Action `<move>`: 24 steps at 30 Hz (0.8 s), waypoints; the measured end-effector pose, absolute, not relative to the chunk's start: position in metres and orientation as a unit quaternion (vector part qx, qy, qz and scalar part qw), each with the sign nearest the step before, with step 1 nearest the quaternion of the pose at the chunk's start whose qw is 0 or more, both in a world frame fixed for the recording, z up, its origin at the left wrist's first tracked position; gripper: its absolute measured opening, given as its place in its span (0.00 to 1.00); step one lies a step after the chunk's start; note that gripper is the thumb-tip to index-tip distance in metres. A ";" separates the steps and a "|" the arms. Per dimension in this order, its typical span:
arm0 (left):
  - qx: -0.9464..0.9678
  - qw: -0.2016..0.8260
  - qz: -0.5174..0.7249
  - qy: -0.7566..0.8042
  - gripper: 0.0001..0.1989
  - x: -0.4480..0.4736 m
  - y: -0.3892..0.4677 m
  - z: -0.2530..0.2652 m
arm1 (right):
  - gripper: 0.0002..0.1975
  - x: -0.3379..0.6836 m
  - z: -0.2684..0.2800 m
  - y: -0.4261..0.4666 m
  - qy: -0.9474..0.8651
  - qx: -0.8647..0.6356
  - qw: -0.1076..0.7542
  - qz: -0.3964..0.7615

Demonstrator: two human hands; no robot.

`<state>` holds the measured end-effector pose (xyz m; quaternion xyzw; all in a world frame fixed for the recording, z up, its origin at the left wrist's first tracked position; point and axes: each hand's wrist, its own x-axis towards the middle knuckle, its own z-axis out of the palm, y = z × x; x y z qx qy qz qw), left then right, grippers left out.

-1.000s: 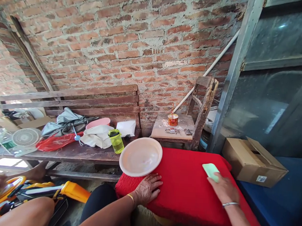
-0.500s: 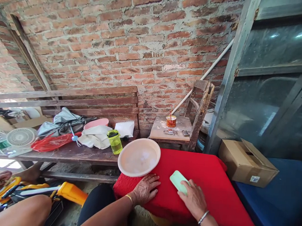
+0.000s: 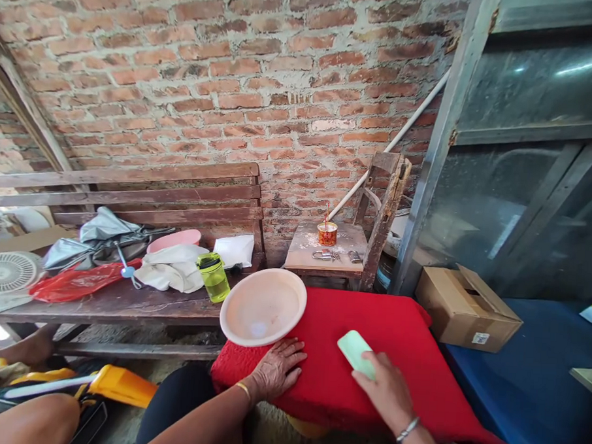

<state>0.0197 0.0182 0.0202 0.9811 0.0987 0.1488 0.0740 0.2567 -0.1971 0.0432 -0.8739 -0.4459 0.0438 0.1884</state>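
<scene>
A red cloth (image 3: 331,315) covers the small table before me. My left hand (image 3: 278,368) lies flat on its front left part, fingers spread, close beside a pale pink basin (image 3: 263,307). My right hand (image 3: 385,387) grips the near end of a mint-green flat oblong thing (image 3: 355,350) with rounded corners, low over the cloth. It looks like a phone in a case, but its kind is unclear and its underside is hidden. Thumb and fingers sit on opposite sides of it.
A wooden bench (image 3: 125,306) on the left bears a yellow-green water bottle (image 3: 214,278), a red plastic bag (image 3: 80,283) and a fan (image 3: 9,272). A chair (image 3: 318,272) with padlocks stands behind. A cardboard box (image 3: 461,314) sits at right. Another person's leg (image 3: 32,420) shows lower left.
The view has turned slightly right. My right hand has slid the green thing a little to the right over the cloth. The left hand stays by the basin.
</scene>
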 end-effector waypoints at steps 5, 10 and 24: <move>0.982 0.069 0.142 0.099 0.20 0.019 0.019 0.018 | 0.19 0.255 0.049 -0.189 -0.465 -0.869 0.152 0.071; 0.978 0.082 0.163 0.101 0.19 0.020 0.020 0.013 | 0.29 0.355 0.033 -0.274 -0.270 -0.948 0.165 0.037; 0.977 0.074 0.166 0.113 0.19 0.023 0.014 0.020 | 0.16 0.249 0.032 -0.161 -0.528 -0.811 0.253 0.009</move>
